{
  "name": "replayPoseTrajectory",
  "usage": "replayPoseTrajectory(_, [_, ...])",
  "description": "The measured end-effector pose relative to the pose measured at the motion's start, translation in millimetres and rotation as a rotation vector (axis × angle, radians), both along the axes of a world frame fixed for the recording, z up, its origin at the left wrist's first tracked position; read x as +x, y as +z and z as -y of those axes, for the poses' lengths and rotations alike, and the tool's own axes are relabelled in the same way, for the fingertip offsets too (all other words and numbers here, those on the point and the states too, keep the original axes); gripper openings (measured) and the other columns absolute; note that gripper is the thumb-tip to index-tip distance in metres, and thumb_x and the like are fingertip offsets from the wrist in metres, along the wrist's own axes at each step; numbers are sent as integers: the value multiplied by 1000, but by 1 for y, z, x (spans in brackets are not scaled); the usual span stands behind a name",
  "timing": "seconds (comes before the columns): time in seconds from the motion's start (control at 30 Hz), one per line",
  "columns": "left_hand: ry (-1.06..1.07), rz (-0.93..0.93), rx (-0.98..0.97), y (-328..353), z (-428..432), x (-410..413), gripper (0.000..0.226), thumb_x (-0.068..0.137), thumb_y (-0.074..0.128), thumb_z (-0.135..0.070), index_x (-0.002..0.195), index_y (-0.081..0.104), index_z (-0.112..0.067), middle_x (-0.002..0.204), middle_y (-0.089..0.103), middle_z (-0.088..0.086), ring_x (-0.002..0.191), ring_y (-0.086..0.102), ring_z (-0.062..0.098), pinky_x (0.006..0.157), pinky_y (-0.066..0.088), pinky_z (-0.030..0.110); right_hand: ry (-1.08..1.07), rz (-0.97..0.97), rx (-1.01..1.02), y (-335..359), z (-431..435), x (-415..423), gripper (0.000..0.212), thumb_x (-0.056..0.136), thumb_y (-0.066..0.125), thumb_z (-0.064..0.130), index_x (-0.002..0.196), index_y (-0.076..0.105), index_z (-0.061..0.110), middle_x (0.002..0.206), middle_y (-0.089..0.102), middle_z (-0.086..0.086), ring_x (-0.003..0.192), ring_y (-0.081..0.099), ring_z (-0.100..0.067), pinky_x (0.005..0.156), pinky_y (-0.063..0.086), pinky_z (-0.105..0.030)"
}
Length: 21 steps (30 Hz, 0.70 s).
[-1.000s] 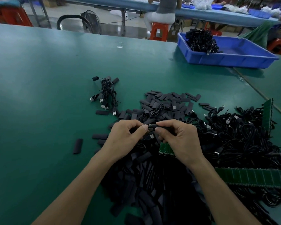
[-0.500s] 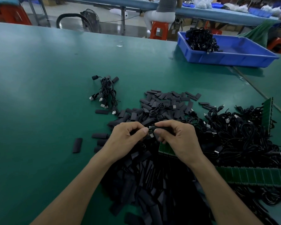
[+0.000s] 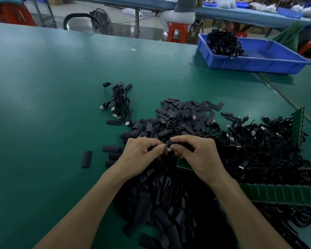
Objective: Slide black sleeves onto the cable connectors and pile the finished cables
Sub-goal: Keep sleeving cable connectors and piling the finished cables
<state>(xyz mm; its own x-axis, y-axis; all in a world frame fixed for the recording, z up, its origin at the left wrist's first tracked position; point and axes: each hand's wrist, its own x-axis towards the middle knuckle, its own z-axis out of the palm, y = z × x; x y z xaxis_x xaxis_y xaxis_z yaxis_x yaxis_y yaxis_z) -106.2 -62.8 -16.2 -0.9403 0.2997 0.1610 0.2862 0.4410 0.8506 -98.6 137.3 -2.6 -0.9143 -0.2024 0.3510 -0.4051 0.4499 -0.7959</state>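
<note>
L hand (image 3: 142, 156) + R hand (image 3: 197, 156) meet fingertip to fingertip over near edge of sleeve heap, centre of frame. Both grips narrow, fingers curled.
- R grip: thumb + forefinger pinch a connector (image 3: 168, 149); its silver tip pokes out toward L hand. Cable behind it lost under the palm.
- L grip: pinches a black sleeve (image 3: 152, 148), mostly hidden by fingers. Can't tell if sleeve mouth is on the tip yet.

Task items on green surface (image 3: 52, 87):
- loose sleeves (image 3: 183, 115): wide scatter beyond the hands, thicker heap under both forearms. One stray sleeve (image 3: 86, 159) lies apart, L of the hands.
- finished cables (image 3: 118, 103): small bundle, L of sleeve scatter, well apart from hands; silver plugs fan toward camera.
- raw cable heap (image 3: 269, 150): big tangle just R of R hand.

Other: green ribbed strip (image 3: 280, 194) lies across heap near R forearm. Blue tray (image 3: 258, 63) at far R holds more black cables (image 3: 223, 43) in its L end. Far bench: person seated on red stool (image 3: 176, 31).
</note>
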Motion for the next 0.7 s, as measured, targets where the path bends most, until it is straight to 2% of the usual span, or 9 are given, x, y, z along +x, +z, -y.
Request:
replayPoseTrajectory(0.1, [2, -2, 2, 0, -1, 0, 32, 92, 52, -47, 81, 75, -28, 66, 69, -9, 71, 62, 21, 75, 41, 18, 2, -25, 13, -1, 0, 0, 18, 86, 76, 12, 103, 77, 15, 74, 70, 16, 69, 69, -7, 65, 53, -14])
replayPoseTrajectory(0.2, [-5, -13, 2, -1, -2, -1, 34, 91, 51, -48, 83, 76, -27, 66, 69, -10, 71, 62, 19, 76, 42, 19, 7, 3, -44, 0, 1, 1, 16, 86, 76, 14, 98, 75, 24, 74, 71, 15, 66, 69, -7, 63, 52, -14])
replayPoseTrajectory(0.3, [-21, -38, -7, -1, -1, -1, 35, 95, 53, -45, 85, 77, -23, 64, 69, -8, 66, 64, 17, 77, 46, 26, 18, 28, -68, 1, 2, 0, 21, 85, 76, 15, 100, 74, 29, 80, 72, 21, 68, 69, -6, 64, 51, -11])
replayPoseTrajectory(0.37, [-23, -37, 12, -2, -1, -1, 31, 100, 56, -40, 84, 77, -24, 63, 68, -9, 63, 64, 13, 69, 47, 25, 2, 32, -61, 1, 2, 0, 25, 85, 77, 17, 106, 73, 29, 82, 72, 24, 70, 69, -4, 66, 51, -12])
replayPoseTrajectory(0.43, [-7, -22, 54, -2, -2, 0, 27, 100, 57, -36, 84, 77, -26, 61, 66, -11, 54, 58, 6, 58, 39, 15, -77, 27, -78, 1, 3, 1, 34, 84, 80, 21, 113, 70, 35, 86, 71, 24, 75, 70, -3, 69, 54, -14])
replayPoseTrajectory(0.5, [21, -1, 88, -2, -3, 0, 28, 100, 57, -33, 82, 77, -24, 59, 66, -11, 43, 48, 2, 49, 31, 9, -215, 12, -139, 0, 5, 1, 34, 80, 82, 27, 107, 67, 41, 89, 70, 24, 79, 70, -3, 72, 57, -19])
replayPoseTrajectory(0.6, [53, 6, 101, -2, -5, 0, 31, 102, 55, -33, 81, 77, -24, 58, 66, -11, 41, 43, 2, 47, 30, 12, -301, 4, -211, -3, 7, -1, 21, 78, 82, 32, 94, 70, 39, 86, 72, 24, 80, 72, -3, 72, 61, -26])
replayPoseTrajectory(0.7, [66, 2, 104, -2, -6, 0, 31, 102, 55, -32, 82, 77, -24, 58, 67, -10, 41, 45, 2, 48, 31, 11, -266, 26, -223, -6, 11, 0, 28, 80, 82, 25, 105, 73, 34, 86, 71, 33, 86, 71, 3, 78, 56, -15])
